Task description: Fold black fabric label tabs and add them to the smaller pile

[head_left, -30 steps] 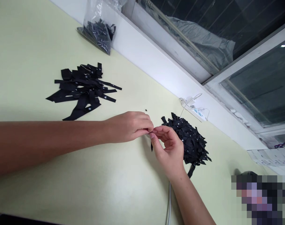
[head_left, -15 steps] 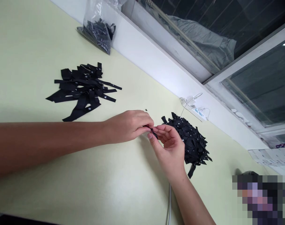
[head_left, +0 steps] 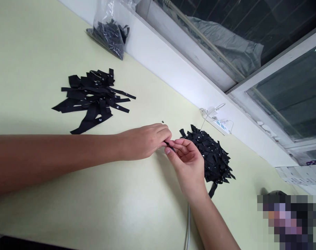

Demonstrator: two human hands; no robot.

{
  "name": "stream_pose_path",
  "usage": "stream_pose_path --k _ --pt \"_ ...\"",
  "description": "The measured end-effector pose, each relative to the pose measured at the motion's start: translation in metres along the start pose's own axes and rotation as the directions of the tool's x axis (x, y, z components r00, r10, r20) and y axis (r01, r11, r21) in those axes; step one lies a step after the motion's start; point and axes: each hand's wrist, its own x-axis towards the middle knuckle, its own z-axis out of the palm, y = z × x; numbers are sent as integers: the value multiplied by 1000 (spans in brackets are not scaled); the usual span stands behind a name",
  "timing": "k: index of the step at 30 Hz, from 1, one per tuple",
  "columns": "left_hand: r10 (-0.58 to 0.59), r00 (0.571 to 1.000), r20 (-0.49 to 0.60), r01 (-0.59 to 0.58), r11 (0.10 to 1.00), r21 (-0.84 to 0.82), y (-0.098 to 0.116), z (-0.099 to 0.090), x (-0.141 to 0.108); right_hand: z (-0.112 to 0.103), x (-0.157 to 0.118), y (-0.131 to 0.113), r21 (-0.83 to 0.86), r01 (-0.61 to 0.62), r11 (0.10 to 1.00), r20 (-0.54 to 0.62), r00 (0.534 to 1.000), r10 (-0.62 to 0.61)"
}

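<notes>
Both hands meet over the middle of the table, pinching one small black fabric strip (head_left: 170, 146) between them. My left hand (head_left: 150, 139) comes in from the left, its fingers closed on one end of the strip and mostly hiding it. My right hand (head_left: 189, 163) holds the other part between thumb and fingertips, palm turned up. Just beyond my right hand lies a dense heap of short black strips (head_left: 215, 156) with small white marks. To the upper left a looser pile of longer black strips (head_left: 95, 92) is spread out, several bearing white prints.
At the back stands a clear plastic bag (head_left: 108, 33) with black pieces inside. A white power strip (head_left: 216, 121) with plugged-in cables lies along the wall ledge. A grey cable (head_left: 187, 225) runs off the near edge. A tiny dark scrap (head_left: 162, 122) lies beyond the hands. A pixelated patch covers the lower right.
My left hand has turned slightly and its fingertips have shifted a little at the strip. My right hand stays almost in place, still pinching it.
</notes>
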Motion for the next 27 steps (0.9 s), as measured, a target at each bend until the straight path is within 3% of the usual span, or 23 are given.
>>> stream_pose_path --k 15,20,27 --pt "30 1000 -7 -30 999 -21 5 -2 1 0 -1 -2 -115 102 988 -6 995 -104" --pt "-19 1000 -16 17 991 -132 6 -6 2 -2 0 -2 -107 129 986 8 992 -129" --pt "-89 996 -24 82 971 -224 7 -6 2 -7 5 -2 -82 70 994 28 997 -68"
